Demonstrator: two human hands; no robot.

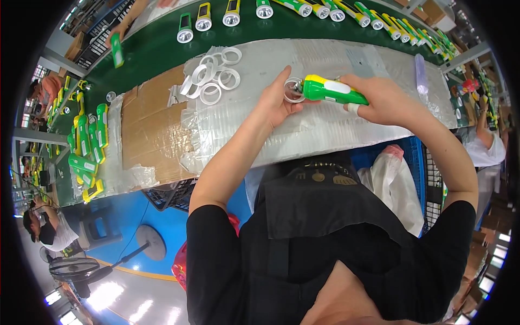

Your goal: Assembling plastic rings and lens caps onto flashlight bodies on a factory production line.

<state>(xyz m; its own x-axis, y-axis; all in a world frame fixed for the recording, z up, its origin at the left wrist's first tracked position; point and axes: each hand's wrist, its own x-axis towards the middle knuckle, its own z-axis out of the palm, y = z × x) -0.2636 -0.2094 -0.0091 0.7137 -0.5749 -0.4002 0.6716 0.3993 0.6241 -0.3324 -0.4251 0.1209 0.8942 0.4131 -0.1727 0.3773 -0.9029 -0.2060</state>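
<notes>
My right hand [379,100] is wrapped round a green and yellow flashlight [324,95], which lies level with its lamp end pointing left. At that end my left hand [278,104] has its thumb and fingers closed about a white ring [287,91]. The ring is at the flashlight's lamp end; whether it sits around it or just in front I cannot tell. To the left of my left hand, several loose white rings [228,79] lie in a heap on the plastic-covered work surface [244,135].
Flashlights [185,27] line the green belt [146,59] at the far side. More flashlights [97,135] are piled at the left beside brown cardboard [154,124]. A co-worker's hand [122,28] holds a green flashlight part [116,50]. A purple strip [420,73] lies at the right.
</notes>
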